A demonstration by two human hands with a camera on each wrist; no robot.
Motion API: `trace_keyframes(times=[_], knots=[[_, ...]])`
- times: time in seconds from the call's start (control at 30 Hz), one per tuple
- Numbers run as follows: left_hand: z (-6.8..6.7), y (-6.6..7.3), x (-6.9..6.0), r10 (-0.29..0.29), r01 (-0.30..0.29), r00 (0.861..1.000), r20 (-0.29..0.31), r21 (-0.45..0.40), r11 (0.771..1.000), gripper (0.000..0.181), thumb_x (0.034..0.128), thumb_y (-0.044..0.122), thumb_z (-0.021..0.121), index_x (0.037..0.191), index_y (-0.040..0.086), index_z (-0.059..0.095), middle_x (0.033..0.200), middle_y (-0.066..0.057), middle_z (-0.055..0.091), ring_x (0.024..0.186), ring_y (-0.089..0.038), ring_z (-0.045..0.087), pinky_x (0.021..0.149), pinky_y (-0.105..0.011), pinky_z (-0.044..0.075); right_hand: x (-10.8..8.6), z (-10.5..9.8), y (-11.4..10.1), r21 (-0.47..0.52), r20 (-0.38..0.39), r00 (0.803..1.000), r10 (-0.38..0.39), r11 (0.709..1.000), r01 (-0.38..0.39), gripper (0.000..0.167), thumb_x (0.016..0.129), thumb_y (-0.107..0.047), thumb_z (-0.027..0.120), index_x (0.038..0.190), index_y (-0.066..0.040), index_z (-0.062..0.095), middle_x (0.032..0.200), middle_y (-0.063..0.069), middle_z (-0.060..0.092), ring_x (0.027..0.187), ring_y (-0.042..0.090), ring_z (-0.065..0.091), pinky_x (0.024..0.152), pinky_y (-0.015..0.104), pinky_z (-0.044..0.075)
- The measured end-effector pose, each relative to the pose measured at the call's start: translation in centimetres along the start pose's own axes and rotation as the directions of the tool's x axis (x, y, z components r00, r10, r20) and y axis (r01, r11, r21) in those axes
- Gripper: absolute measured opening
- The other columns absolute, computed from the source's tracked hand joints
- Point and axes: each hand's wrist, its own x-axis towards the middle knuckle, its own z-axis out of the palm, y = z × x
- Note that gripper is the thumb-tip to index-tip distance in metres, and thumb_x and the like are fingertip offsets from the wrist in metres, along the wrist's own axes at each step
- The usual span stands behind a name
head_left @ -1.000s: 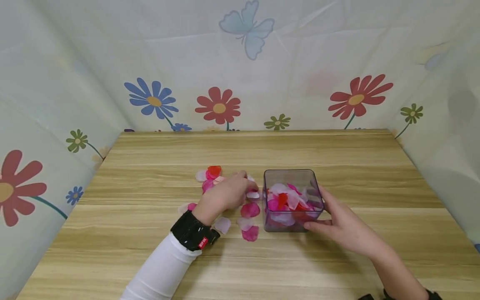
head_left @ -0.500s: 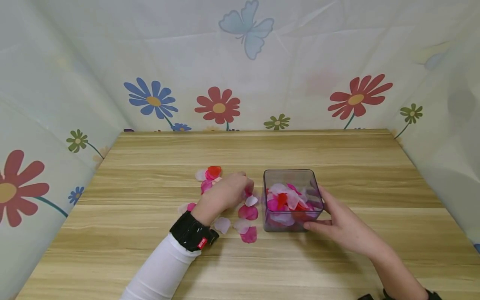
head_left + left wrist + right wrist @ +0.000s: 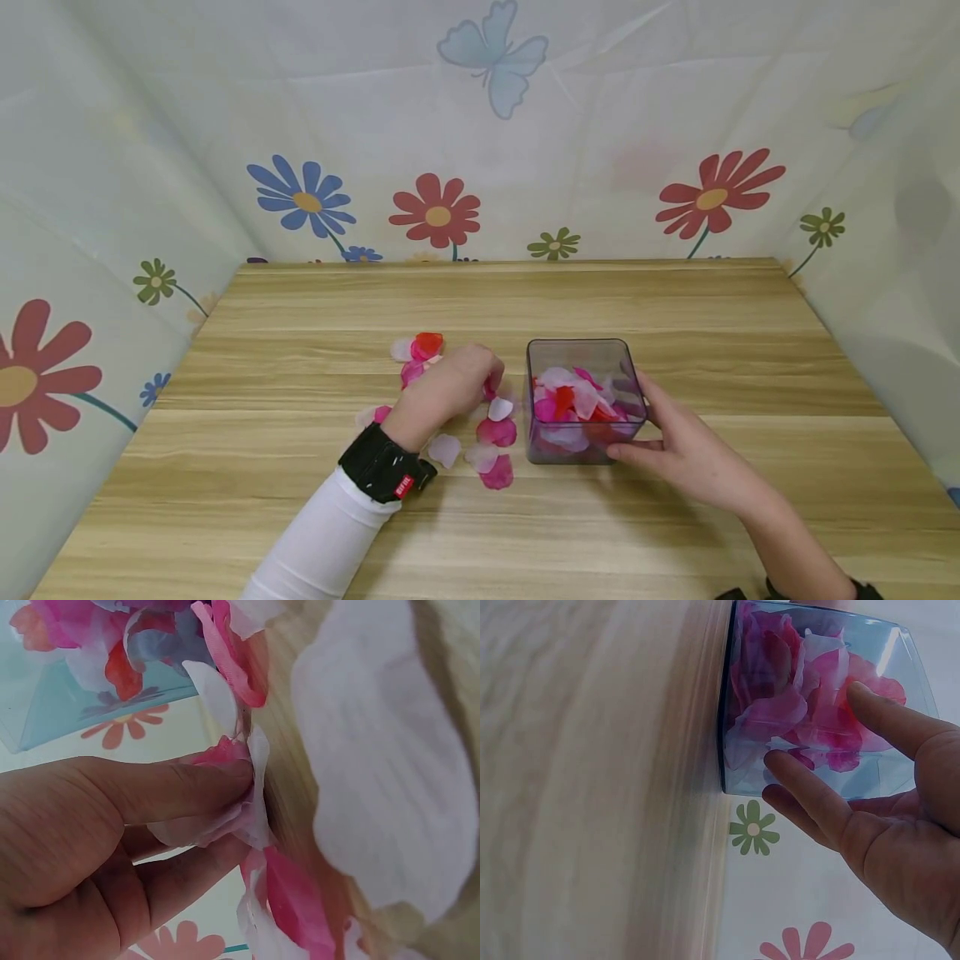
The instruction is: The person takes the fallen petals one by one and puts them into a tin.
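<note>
My left hand [image 3: 453, 387] is low over the table among loose fabric flower petals. In the left wrist view its thumb and fingers pinch several petals [image 3: 225, 821], pink and whitish. A white petal [image 3: 500, 408] and a deep pink petal [image 3: 497, 432] lie just beside the fingertips. To the right stands a clear, greyish square plastic box [image 3: 543, 452], partly filled with pink, white and red petals [image 3: 573, 400]. My right hand [image 3: 697, 458] holds its right side, thumb at the near corner and fingers along the side wall, as the right wrist view also shows.
More petals lie around the left hand: a red petal [image 3: 429, 343] behind it and a white petal [image 3: 445, 450] in front. Everything rests on a wood-grain table [image 3: 637, 542]. A flower-printed curtain [image 3: 600, 150] hangs along the back and sides.
The left fingers have drawn together and shifted slightly left. Nearby petals have slid a little toward the person. The right hand and the box have stayed in place.
</note>
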Motion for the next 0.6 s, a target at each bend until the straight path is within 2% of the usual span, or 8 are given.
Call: trace_keyframes(times=[0.13, 0.37, 0.6], knots=[[0.00, -0.04, 0.11, -0.006, 0.006, 1.000, -0.010, -0.010, 1.000, 0.019, 0.0933, -0.005, 0.066, 0.094, 0.013, 0.074, 0.086, 0.000, 0.061, 0.081, -0.018, 0.056, 0.065, -0.026, 0.049, 0.00, 0.00, -0.02, 0.010, 0.002, 1.000, -0.001, 1.000, 0.001, 0.093, 0.090, -0.008, 0.080, 0.163, -0.015, 0.022, 0.149, 0.020, 0.047, 0.136, 0.045, 0.046, 0.087, 0.033, 0.057], [-0.10, -0.16, 0.49, 0.030, -0.030, 0.999, -0.019, -0.018, 0.999, 0.021, 0.0915, -0.007, 0.065, 0.086, 0.012, 0.072, 0.080, -0.001, 0.060, 0.077, -0.018, 0.056, 0.060, -0.025, 0.047, 0.03, 0.01, 0.01, 0.023, 0.008, 1.000, -0.009, 1.000, 0.009, 0.093, 0.090, -0.007, 0.080, 0.163, -0.015, 0.022, 0.149, 0.020, 0.048, 0.136, 0.045, 0.046, 0.087, 0.031, 0.057], [-0.53, -0.09, 0.16, 0.011, -0.014, 0.999, -0.042, -0.060, 0.998, 0.019, 0.0919, -0.004, 0.067, 0.086, 0.013, 0.073, 0.079, 0.001, 0.061, 0.073, -0.018, 0.057, 0.059, -0.025, 0.049, 0.04, -0.12, 0.10, 0.005, 0.008, 1.000, 0.014, 1.000, -0.014, 0.094, 0.090, -0.007, 0.080, 0.163, -0.015, 0.022, 0.150, 0.018, 0.047, 0.136, 0.043, 0.045, 0.088, 0.031, 0.056]])
